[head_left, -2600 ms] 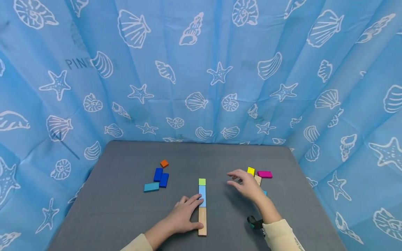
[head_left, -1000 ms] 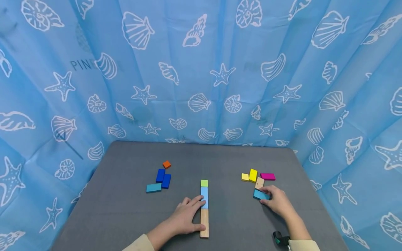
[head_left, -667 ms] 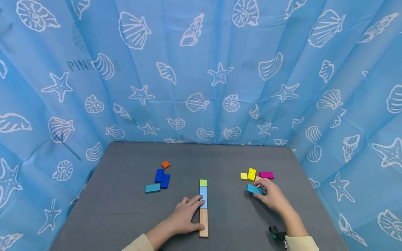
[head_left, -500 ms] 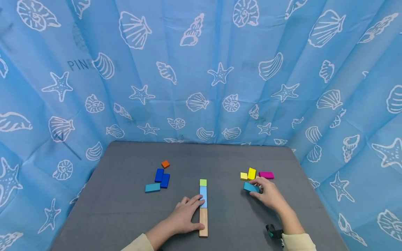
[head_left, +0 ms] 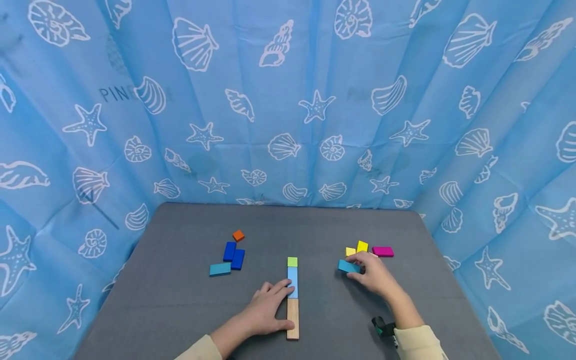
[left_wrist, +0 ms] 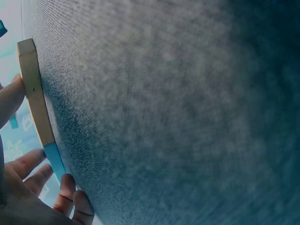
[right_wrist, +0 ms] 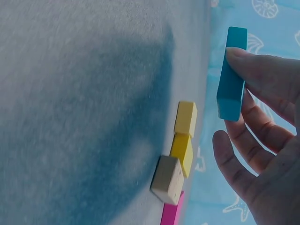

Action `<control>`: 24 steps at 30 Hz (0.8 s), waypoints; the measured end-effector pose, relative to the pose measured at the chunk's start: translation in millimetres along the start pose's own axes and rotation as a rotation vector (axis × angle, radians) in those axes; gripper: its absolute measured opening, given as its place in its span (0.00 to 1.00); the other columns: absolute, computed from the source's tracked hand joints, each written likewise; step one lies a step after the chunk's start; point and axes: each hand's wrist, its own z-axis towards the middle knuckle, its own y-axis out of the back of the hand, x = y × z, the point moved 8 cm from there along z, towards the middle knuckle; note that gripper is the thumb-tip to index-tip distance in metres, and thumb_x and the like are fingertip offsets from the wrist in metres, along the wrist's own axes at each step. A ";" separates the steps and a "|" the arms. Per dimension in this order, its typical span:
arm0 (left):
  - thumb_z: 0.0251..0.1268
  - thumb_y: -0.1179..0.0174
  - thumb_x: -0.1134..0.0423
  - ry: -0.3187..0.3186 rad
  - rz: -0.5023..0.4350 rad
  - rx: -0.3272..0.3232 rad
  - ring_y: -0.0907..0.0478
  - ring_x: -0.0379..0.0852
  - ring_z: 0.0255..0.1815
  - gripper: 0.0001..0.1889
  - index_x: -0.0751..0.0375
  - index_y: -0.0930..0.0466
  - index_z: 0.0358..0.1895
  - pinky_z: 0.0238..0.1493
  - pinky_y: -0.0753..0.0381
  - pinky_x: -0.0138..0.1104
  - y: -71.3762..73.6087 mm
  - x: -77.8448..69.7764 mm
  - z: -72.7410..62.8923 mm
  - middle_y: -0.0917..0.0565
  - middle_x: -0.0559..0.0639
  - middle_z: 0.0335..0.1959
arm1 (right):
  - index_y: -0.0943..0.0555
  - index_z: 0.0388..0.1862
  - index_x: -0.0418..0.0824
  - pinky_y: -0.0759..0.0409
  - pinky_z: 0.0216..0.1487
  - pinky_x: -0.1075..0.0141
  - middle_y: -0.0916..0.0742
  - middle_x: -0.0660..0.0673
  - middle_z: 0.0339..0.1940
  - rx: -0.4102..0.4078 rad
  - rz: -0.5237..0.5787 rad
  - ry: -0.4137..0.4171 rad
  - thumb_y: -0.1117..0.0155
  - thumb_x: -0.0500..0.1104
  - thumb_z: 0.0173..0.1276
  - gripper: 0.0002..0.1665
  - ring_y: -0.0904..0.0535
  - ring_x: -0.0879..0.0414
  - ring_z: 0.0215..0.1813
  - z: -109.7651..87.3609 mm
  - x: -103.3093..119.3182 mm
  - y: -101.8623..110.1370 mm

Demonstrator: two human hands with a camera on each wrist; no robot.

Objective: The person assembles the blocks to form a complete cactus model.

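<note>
Head view: a blue curtain (head_left: 317, 175), printed with white shells and starfish, hangs behind the grey table (head_left: 180, 310) and along its sides. My right hand (head_left: 373, 272) pinches a teal block (head_left: 348, 266) between thumb and fingers, right of centre; the right wrist view shows it raised off the table. My left hand (head_left: 265, 312) lies loosely spread, not closed round anything: thumb on the long natural-wood block (head_left: 293, 320), fingertips on the light-blue block (head_left: 292, 290). These two lie end to end in a straight row at table centre, wood nearer me. A black device (head_left: 382, 327) sits by my right cuff. Left group: second teal block (head_left: 220, 270), just beside two dark-blue blocks (head_left: 237, 260). Right group: magenta block (head_left: 383, 252), pale wooden block (right_wrist: 166, 180) partly hidden by my hand in the head view, yellow block (head_left: 362, 246). Smallest pieces: pale-yellow block (head_left: 350, 251) beside the yellow one; green block (head_left: 292, 262) capping the row's far end; orange block (head_left: 238, 235), set at an angle, beyond the dark-blue pair.
</note>
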 end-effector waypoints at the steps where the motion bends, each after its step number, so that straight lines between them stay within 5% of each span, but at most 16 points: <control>1: 0.56 0.38 0.26 -0.002 -0.005 0.000 0.36 0.49 0.62 0.46 0.38 0.38 0.77 0.58 0.29 0.51 -0.5 -0.3 0.0 0.42 0.39 0.80 | 0.15 0.51 0.40 0.17 0.48 0.53 0.14 0.44 0.47 0.002 0.004 0.003 0.21 0.37 0.57 0.22 0.20 0.52 0.46 0.3 0.9 -0.7; 24: 0.55 0.34 0.30 0.056 -0.027 0.012 0.36 0.51 0.65 0.46 0.37 0.38 0.77 0.63 0.30 0.55 -0.2 -0.6 1.3 0.42 0.39 0.81 | 0.14 0.53 0.45 0.19 0.56 0.51 0.15 0.49 0.48 0.111 0.094 0.014 0.24 0.39 0.62 0.20 0.20 0.52 0.50 27.8 32.3 -37.5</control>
